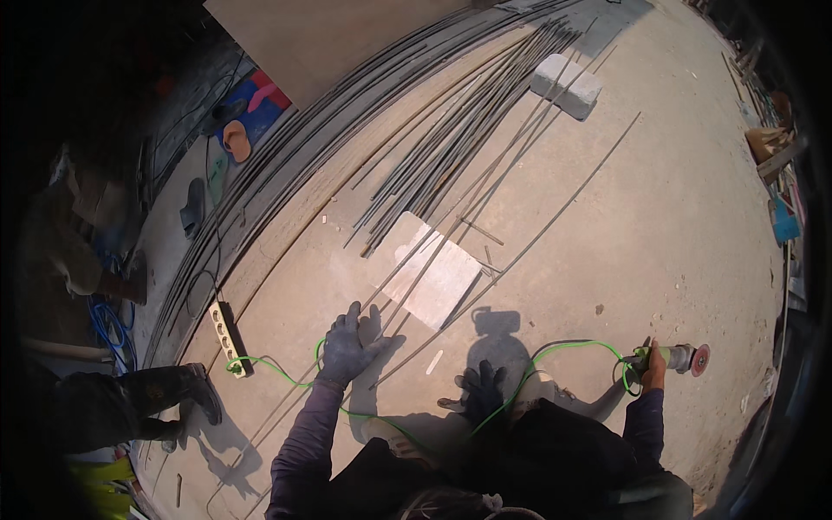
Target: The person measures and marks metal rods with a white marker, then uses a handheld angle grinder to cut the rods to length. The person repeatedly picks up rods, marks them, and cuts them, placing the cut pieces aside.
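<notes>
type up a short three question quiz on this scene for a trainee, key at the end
1. Fill in: The long cream plastic power strip has a thin ____ cord plugged into it.
2. Which holds the handheld green grinder with the round reddish disc? A) the dark-grey-gloved left hand B) the right hand C) neither
3. True or false: In the picture, the left hand is left of the power strip.

Key: 1. green; 2. B; 3. false, it is to the right.
</notes>
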{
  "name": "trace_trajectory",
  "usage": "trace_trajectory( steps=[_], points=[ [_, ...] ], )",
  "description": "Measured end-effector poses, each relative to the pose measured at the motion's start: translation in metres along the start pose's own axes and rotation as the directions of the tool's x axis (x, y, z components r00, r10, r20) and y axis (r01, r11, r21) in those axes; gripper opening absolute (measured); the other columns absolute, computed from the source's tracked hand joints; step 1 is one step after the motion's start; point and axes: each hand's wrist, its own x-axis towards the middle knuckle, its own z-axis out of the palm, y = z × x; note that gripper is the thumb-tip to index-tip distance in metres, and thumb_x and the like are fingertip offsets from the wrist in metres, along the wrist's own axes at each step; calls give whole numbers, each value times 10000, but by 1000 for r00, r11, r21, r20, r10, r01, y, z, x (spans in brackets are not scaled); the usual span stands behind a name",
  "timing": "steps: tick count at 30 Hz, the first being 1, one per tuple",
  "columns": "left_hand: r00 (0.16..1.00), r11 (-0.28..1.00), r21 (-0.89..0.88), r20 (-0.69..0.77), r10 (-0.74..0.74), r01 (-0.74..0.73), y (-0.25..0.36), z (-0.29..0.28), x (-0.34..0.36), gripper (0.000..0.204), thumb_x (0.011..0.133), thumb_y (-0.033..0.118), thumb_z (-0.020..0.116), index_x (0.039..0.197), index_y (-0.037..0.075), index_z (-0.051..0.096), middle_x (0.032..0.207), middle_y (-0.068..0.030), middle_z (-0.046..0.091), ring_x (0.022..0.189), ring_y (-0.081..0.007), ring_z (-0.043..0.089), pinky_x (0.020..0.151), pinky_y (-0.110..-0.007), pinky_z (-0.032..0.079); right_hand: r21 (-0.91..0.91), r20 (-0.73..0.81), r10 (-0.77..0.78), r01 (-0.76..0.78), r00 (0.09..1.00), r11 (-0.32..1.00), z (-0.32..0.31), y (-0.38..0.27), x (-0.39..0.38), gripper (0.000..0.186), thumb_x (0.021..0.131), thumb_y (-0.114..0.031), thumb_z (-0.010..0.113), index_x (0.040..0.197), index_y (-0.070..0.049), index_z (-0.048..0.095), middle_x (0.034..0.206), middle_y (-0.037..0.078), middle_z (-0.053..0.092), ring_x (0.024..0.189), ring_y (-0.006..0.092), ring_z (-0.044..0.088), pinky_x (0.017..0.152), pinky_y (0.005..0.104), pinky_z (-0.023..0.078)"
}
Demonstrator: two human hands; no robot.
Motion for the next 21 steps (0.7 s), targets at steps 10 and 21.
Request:
trace_trajectory(
  steps=[10,21],
  points=[
    [994,999,-46,113,9,-4,13,-25,-3,1167,723,748,783,1537,13,383,1360,-306,548,1270,-474,545,1089,-537,441,367,-64,23,2,998,930,-22,-9,-9,354,967,-302,613,1223,-57,616,1025,121,712,877,283,713,776,430,615],
    [908,974,-10,-366,205,-224,30,-48,14,1026,788,641,794,1532,56,399,1380,-259,501,1302,-438,471,1139,-564,337,616,120,-660,466,741,635,52,-239,-153,442,1003,-369,685,1262,-16,625,1099,77,688,985,189,678,847,323,595]
  ],
)
